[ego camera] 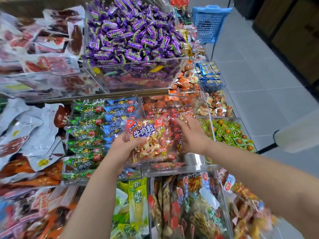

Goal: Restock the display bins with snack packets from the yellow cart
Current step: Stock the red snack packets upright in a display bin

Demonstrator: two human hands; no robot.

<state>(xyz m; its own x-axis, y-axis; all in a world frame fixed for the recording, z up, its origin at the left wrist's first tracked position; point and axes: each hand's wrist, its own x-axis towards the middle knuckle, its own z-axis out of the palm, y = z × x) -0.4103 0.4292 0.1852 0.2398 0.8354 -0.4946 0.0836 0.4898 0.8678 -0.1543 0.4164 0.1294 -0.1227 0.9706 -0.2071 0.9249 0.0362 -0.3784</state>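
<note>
So it's a tiered display shelf, crammed side to side with clear bins. Upper middle of the frame: the candy bin, heaped with purple candies. Just below, centre left, the green-and-blue bin with packets in rows. Right beside it is the red-packet bin, part of its bottom bare. Along the right edge sit smaller bins of orange packs, blue packs and green packs. Grey tiled floor on the right, a blue basket standing on it up top.
</note>
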